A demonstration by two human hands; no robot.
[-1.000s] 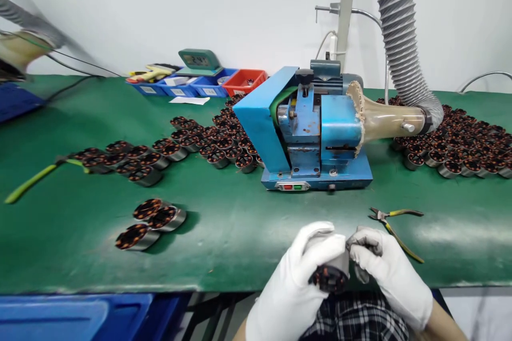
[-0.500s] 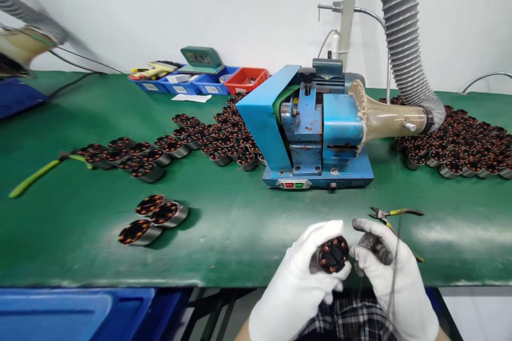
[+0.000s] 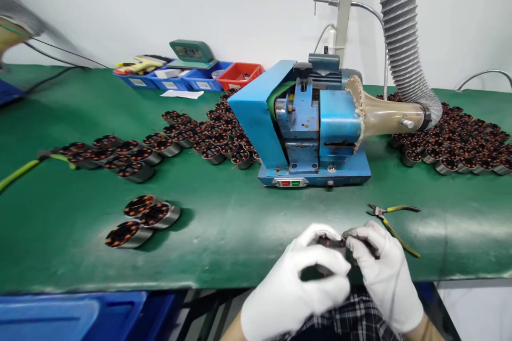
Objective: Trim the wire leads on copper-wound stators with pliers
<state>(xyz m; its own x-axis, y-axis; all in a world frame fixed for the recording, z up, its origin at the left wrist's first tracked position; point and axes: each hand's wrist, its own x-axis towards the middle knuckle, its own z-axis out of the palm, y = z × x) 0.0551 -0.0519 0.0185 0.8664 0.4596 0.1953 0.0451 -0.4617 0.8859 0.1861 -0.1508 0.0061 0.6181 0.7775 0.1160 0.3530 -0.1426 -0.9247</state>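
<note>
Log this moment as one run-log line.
left hand: holds motor part | right hand: pinches same part | pliers: on green table, right of hands | blue machine: behind

1. Two gloved hands, the left hand and right hand, with one stator between them.
2. Three stators in a near-left group.
3. A far-left cluster and a far-right pile of stators, too many to count.
4. One blue machine mid-table.
5. One hose on its right.
6. One pair of pliers, near right.
7. Four bins at the far wall: three blue, one red.
8. One clock above them.
</note>
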